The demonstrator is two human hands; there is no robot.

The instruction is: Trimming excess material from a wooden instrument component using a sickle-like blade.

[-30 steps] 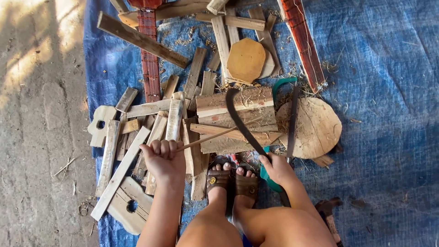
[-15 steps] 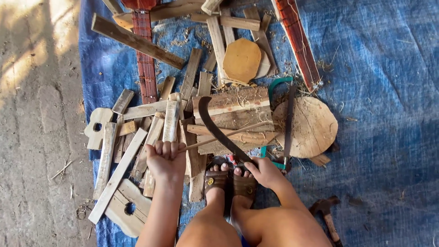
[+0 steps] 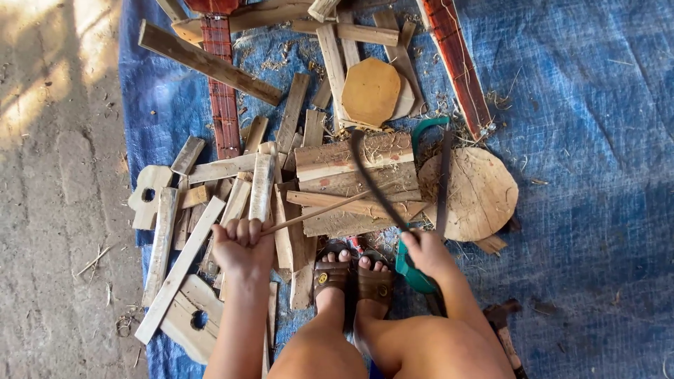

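Blue tarp [image 3: 583,105] strewn with wood scraps [image 3: 232,175] — left hand [image 3: 242,245] grips stick [image 3: 316,213], right hand [image 3: 425,253] blade [image 3: 375,182]

Thin wood stick [image 3: 316,213] slanting over log block [image 3: 354,184]; dark curved blade [image 3: 375,186] across it.

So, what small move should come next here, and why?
Probably bring the blade down onto the stick. The left hand holds the stick slanted across the block, and the right hand has the blade raised just above it.
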